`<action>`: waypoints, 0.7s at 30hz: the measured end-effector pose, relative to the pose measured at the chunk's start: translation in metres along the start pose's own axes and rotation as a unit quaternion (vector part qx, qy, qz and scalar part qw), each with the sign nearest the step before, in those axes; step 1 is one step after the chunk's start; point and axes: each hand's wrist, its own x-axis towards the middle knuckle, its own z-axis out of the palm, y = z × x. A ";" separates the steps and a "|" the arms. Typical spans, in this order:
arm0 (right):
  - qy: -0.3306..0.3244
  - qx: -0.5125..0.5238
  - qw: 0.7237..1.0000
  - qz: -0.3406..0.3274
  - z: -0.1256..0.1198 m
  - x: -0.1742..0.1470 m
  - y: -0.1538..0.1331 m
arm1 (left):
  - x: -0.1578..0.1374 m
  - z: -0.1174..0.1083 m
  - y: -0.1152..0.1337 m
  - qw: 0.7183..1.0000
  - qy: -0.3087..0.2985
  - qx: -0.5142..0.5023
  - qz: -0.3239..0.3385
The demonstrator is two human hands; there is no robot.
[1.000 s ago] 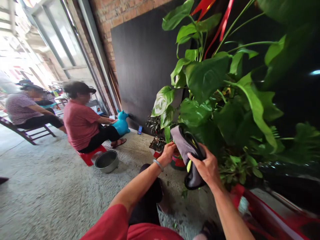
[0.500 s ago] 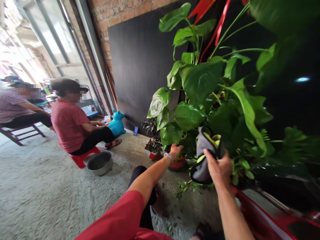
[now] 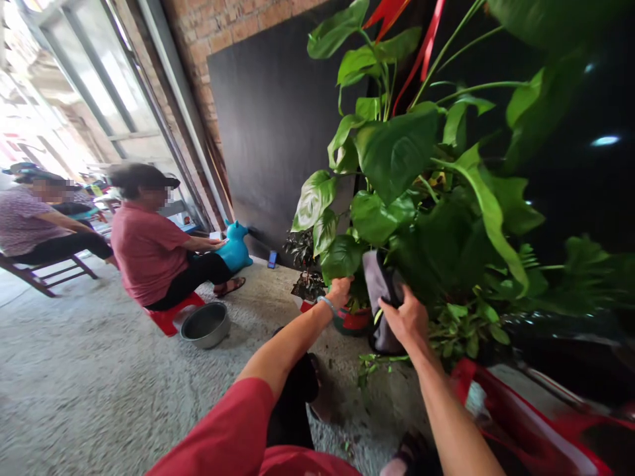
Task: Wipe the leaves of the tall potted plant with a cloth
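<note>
A tall potted plant with broad green leaves [image 3: 397, 152] stands in front of me. My left hand [image 3: 340, 291] pinches the lower edge of one low leaf [image 3: 340, 259]. My right hand [image 3: 407, 320] holds a grey and black cloth [image 3: 378, 291] pressed against the foliage just to the right of that leaf. A bracelet sits on my left wrist. The plant's red pot [image 3: 354, 320] shows below my hands.
A small dark-leaved plant [image 3: 302, 268] stands left of the pot. A person in a red shirt [image 3: 149, 248] sits on a red stool [image 3: 171, 314] beside a metal bowl [image 3: 206, 324] and a blue toy animal [image 3: 235, 248]. Another person [image 3: 34, 221] sits farther left. A red object [image 3: 520, 423] lies at lower right.
My left hand rose from near the pot to grip the low leaf. My right hand brought the cloth left and up against the leaves.
</note>
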 end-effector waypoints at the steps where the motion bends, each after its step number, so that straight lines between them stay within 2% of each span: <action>1: -0.029 -0.005 0.999 0.012 0.005 -0.008 0.005 | -0.003 -0.001 0.000 1.000 -0.002 0.000 -0.004; 4: -0.072 0.002 0.997 0.027 0.004 -0.043 0.027 | -0.017 -0.015 -0.004 1.000 -0.012 0.005 -0.021; 6: -0.073 0.022 0.997 0.033 -0.008 -0.064 0.039 | -0.032 -0.037 -0.011 0.999 -0.022 0.013 -0.037; 10: 0.000 0.035 0.999 0.014 -0.036 -0.077 0.044 | -0.082 -0.094 -0.026 0.995 -0.057 0.036 -0.071; 12: 0.057 0.012 0.997 -0.046 -0.040 -0.074 0.034 | -0.114 -0.115 -0.022 0.986 -0.149 0.030 -0.069; 13: 0.080 0.004 0.992 -0.097 -0.038 -0.073 0.025 | -0.130 -0.121 -0.017 0.978 -0.203 0.014 -0.052; 15: 0.102 -0.006 0.971 -0.216 -0.025 -0.075 0.004 | -0.160 -0.120 0.000 0.953 -0.300 -0.032 -0.003; 17: 0.095 -0.023 0.944 -0.314 -0.006 -0.082 -0.021 | -0.181 -0.108 0.018 0.939 -0.332 -0.080 0.048; 19: 0.074 -0.039 0.923 -0.377 0.013 -0.091 -0.045 | -0.189 -0.092 0.033 0.947 -0.287 -0.121 0.080; 21: 0.041 -0.025 0.907 -0.419 0.023 -0.096 -0.061 | -0.184 -0.080 0.043 0.961 -0.222 -0.138 0.095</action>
